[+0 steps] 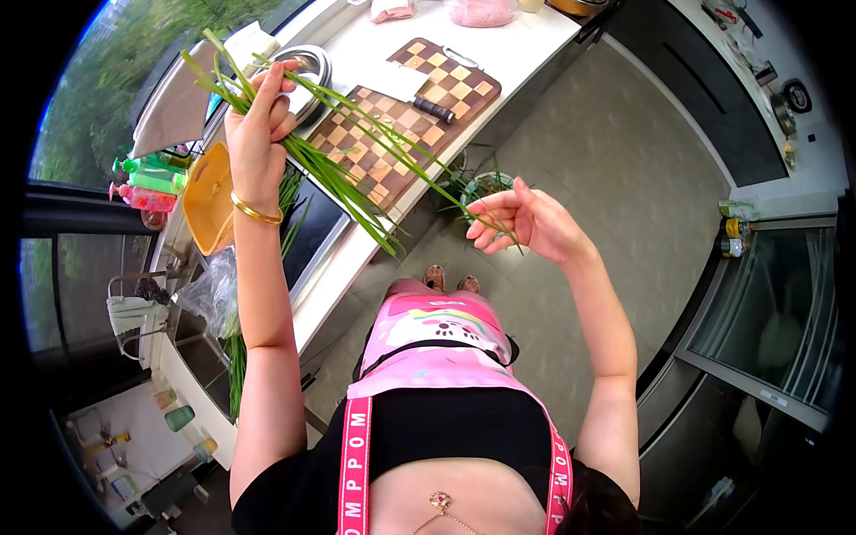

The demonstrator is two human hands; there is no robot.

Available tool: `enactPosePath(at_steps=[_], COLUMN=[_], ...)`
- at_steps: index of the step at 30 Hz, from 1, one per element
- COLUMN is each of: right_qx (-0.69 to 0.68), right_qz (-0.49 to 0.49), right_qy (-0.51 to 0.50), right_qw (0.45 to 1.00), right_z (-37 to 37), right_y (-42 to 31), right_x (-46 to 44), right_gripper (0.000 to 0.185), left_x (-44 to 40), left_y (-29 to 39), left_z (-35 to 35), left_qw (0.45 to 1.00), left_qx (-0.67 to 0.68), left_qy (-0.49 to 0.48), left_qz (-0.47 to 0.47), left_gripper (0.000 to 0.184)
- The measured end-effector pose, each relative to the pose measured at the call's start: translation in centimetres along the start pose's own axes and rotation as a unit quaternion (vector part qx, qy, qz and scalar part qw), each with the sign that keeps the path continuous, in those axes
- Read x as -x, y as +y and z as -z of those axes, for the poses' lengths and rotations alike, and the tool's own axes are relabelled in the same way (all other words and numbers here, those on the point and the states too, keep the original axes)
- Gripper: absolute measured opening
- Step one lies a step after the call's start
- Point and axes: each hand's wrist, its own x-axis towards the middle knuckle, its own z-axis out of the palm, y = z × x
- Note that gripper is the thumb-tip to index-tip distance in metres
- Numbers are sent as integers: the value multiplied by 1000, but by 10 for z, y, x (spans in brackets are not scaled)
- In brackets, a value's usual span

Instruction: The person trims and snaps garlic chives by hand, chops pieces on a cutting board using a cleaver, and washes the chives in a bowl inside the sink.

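My left hand (pixel 260 120) is closed around a bunch of long green stalks (pixel 334 178) above the counter. One long stalk reaches out to my right hand (pixel 526 221), whose fingers are spread at its tip, over the floor. Below the bunch lies a checkered wooden cutting board (pixel 464 89). A knife with a black handle (pixel 434 110) rests on the board, and small pale pieces (pixel 390 140) lie near it. Behind my left hand is a round metal bowl (pixel 312 67), partly hidden.
An orange basin (pixel 207 198) and a clear plastic bag (pixel 209 290) are left of my left forearm. Pump bottles (pixel 153 176) stand by the window. Pink packages (pixel 481 11) lie at the counter's far end. A potted plant (pixel 489 185) stands beside the counter.
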Motion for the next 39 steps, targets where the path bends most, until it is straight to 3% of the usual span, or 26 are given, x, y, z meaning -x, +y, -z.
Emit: enactPosePath(at_steps=[3,6,11,14,15,17,18,21,23,25,31,37,39], right_qx=[34,62,157,118,118,-49,-93,-74,-40,61,228,207,179], right_qz=[-10,-12,4,76,77,153,140,164,161,171,193,127,163], right_qy=[-4,61,93,214,209,260,311,304,290,203,31,5,30], right_qw=[999,996,983,967,968,952,935,935,942,962,954,970,970], right_z=[9,7,19,23,27,36,41,40,29,13,-61,-65,-67], right_y=[3,7,19,33,37,44,45,38,24,9,-21,-22,-19], right_x=[5,12,11,4,0,-6,-11,-20,-29,-41,-58,-53,-51], right_gripper=[52,26,19,15,15,13,12,12,12,13,15,13,11], left_x=[-1,1,10,21,26,36,38,46,52,55,59,59,61], left_y=[1,5,12,16,16,20,25,37,42,41,31,33,32], left_z=[1,5,2,0,-4,-8,-8,-9,-13,-17,-26,-22,-20], left_qw=[1000,1000,1000,998,998,998,997,994,995,994,989,992,992], left_qx=[1,16,4,-16,-25,-19,-3,10,44,56,52,18,0], left_qy=[6,0,9,-2,-2,6,-5,-27,-75,-85,-134,-127,-123], left_qz=[-6,-4,-23,-52,-63,-58,-82,-107,-49,-32,26,15,8], left_gripper=[21,20,20,18,17,16,16,17,19,19,20,18,17])
